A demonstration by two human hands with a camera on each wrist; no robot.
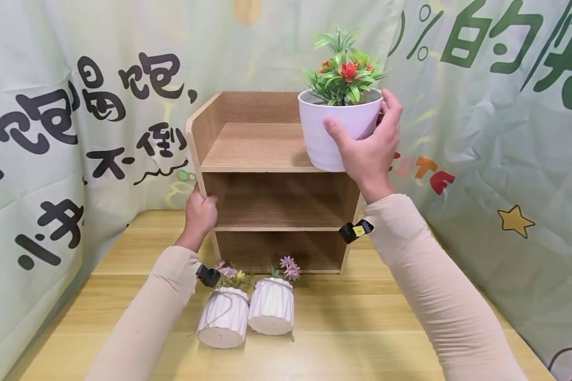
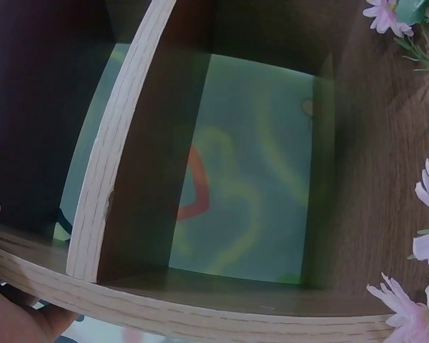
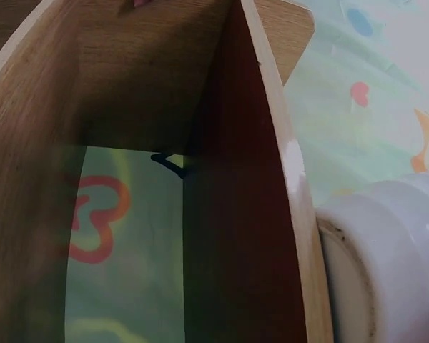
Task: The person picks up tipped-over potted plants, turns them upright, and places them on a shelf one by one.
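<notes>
My right hand grips a white flowerpot by its right side, thumb across the front. A green plant with red flowers stands up out of the pot. The pot overlaps the front right of the top board of a wooden shelf; in the right wrist view the pot's base is right at the board's edge. My left hand holds the shelf's left side panel, thumb on the inner side and the other fingers mostly hidden behind it. In the left wrist view, part of this hand shows at the panel.
Two small white ribbed pots with pink flowers and twine lie on their sides before the shelf, bases facing me. Below the top board are two open compartments. The wooden table is bordered by printed curtains.
</notes>
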